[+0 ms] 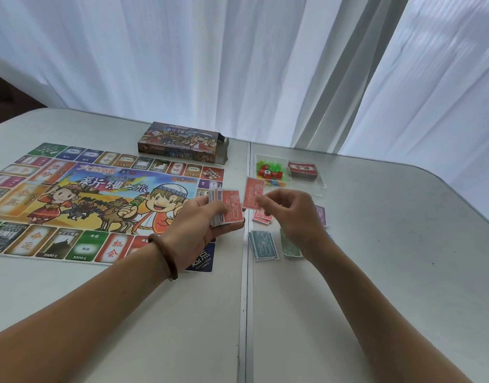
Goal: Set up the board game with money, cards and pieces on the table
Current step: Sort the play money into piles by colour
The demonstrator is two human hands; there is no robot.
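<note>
While left hand (pixel 201 225) grips money stack (pixel 229 207) above board (pixel 85 194) right edge, right hand (pixel 293 217) pinches single red note (pixel 253 193) just right of board; blue note pile (pixel 264 246) flat, right of board.

White pleated curtains (pixel 182 56) fill the background; a brown bracelet (pixel 163 257) is worn.

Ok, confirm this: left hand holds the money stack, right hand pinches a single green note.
Not quite: the note in the right hand is red, not green, as the head view shows. The left hand does hold the stack.
</note>
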